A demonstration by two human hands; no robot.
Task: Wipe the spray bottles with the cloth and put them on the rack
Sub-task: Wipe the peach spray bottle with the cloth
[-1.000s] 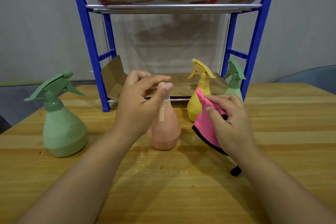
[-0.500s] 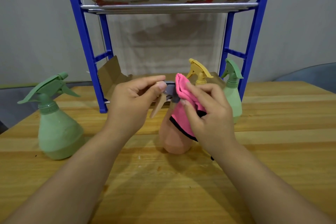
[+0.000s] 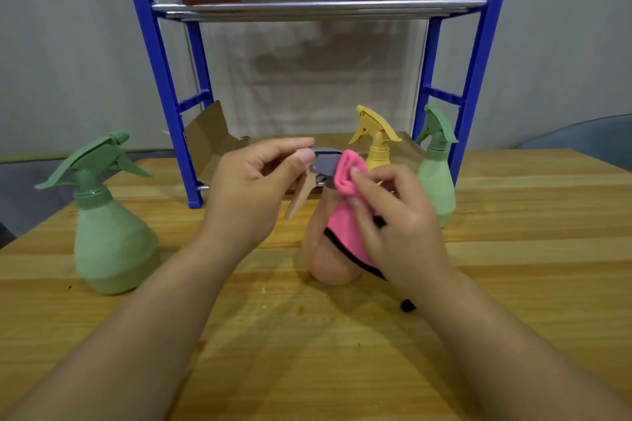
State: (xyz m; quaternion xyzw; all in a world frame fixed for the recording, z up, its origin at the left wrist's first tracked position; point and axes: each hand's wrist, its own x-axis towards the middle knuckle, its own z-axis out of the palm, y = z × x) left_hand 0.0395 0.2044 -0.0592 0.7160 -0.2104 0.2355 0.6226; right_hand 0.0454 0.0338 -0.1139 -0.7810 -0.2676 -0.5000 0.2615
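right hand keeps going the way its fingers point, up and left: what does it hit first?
Right hand already presses the pink cloth against the grey spray head of the peach bottle. Beyond that, probably the left hand's fingers; depth unclear.

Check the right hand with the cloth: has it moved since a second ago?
Yes. The right hand with the pink cloth went up and left, from beside the pink bottle body to its spray head, nearer the rack shelf.
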